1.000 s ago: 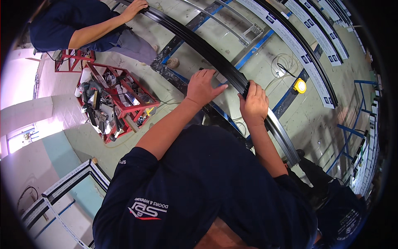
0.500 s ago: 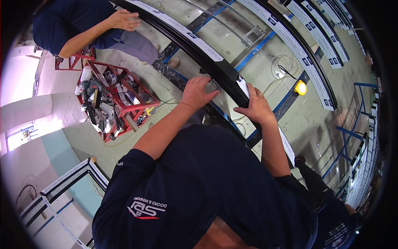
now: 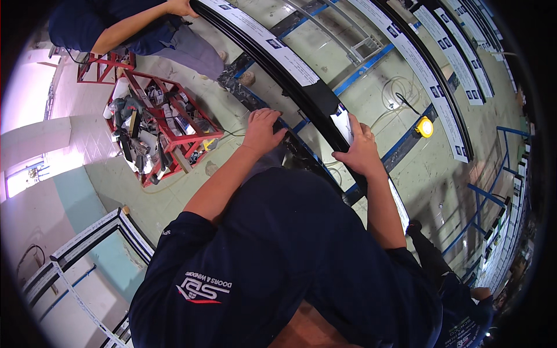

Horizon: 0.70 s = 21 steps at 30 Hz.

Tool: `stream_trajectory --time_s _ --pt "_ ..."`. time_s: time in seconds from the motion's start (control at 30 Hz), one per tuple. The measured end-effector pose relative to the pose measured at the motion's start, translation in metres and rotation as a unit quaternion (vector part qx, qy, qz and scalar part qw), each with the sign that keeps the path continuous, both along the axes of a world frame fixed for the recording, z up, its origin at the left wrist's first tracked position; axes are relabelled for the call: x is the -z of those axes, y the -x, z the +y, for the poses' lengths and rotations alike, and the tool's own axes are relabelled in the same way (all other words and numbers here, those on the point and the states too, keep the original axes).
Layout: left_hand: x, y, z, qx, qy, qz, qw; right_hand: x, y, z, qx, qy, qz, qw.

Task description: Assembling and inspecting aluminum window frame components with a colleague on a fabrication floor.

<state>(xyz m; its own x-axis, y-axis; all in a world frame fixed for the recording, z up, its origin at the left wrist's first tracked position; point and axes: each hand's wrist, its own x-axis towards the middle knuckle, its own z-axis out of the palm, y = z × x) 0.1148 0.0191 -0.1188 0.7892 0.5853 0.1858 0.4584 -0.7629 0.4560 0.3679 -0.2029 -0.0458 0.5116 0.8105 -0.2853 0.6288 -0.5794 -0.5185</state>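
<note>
A long black window-frame profile (image 3: 316,95), partly covered with white film, lies slantwise across the blue-and-black stand (image 3: 371,61). My right hand (image 3: 361,148) grips its near part, thumb on the left side and fingers over the right. To the left, apart from the profile, my left hand (image 3: 262,130) holds nothing; its fingers reach over the stand's dark rail (image 3: 301,156), thumb apart. I cannot tell whether they press on the rail. At the profile's far end, a co-worker's hand (image 3: 181,7) has hold of it.
A yellow tape measure (image 3: 425,126) rests on a stand bar at right. Another film-covered profile (image 3: 426,75) lies beyond it. A red tool cart (image 3: 174,139) loaded with tools stands at left. Another person (image 3: 458,296) is at lower right; a window frame (image 3: 87,238) stands lower left.
My left hand has drawn back leftward from beside the profile. The co-worker's hand has moved onto the profile's far end. My right hand keeps its grip.
</note>
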Motion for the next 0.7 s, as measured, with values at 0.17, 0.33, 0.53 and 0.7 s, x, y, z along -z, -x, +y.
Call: stream_trajectory --time_s 0.17,0.33,0.53,0.7 --pt "0.000 -0.001 -0.006 -0.035 0.021 -0.086 0.995 -0.003 0.034 -0.004 0.041 0.011 -0.067 0.997" --pt "-0.010 -0.005 0.000 -0.064 0.039 -0.114 0.991 -0.011 0.042 -0.006 0.065 -0.013 -0.128 0.990" --pt "0.002 0.011 -0.005 -0.075 0.036 -0.114 0.990 -0.017 0.038 -0.005 0.055 -0.054 -0.201 0.976" --pt "0.003 0.009 -0.004 -0.078 0.033 -0.107 0.991 0.004 0.034 -0.003 0.048 -0.061 -0.221 0.972"
